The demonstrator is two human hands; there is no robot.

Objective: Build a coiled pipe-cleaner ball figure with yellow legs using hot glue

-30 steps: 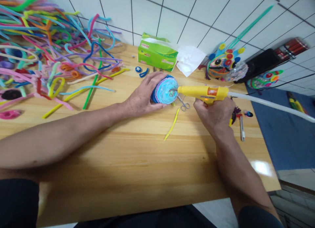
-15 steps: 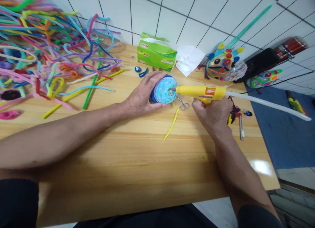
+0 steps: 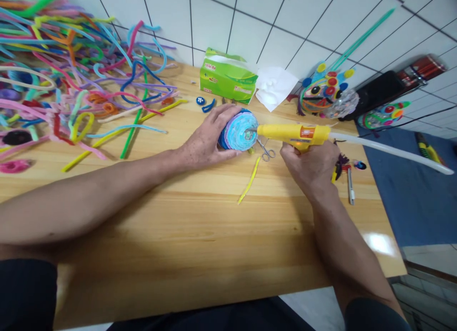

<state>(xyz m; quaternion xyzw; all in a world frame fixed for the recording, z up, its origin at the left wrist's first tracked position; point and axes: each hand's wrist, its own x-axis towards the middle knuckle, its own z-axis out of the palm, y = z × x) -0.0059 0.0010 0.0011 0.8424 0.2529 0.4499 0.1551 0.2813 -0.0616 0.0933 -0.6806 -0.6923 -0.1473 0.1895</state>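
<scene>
The ball [image 3: 240, 132], over the table [image 3: 200, 235], is clasped in the left hand [image 3: 205, 138]; the right hand [image 3: 313, 163] is wrapped round the glue gun [image 3: 280, 131], nozzle [image 3: 252, 130] at the ball's centre. Best to keep the ball steady, fingers off the tip. Scissors [image 3: 264, 149] crowd the ball's right; tissues [image 3: 226, 78] stand behind it, pipe cleaners [image 3: 69, 50] left.

the left hand [image 3: 210, 135] gripped a round blue and purple piece [image 3: 240, 131], while the right hand [image 3: 314, 164] held a yellow glue gun [image 3: 280, 132], its nozzle at the piece's light-blue face. scissors [image 3: 263, 146] and a yellow strip [image 3: 251, 181] lay near them on the wooden table [image 3: 178, 245]. a green tissue pack [image 3: 228, 81] stood behind, and colourful pipe cleaners [image 3: 70, 50] sprawled at the left.
</scene>
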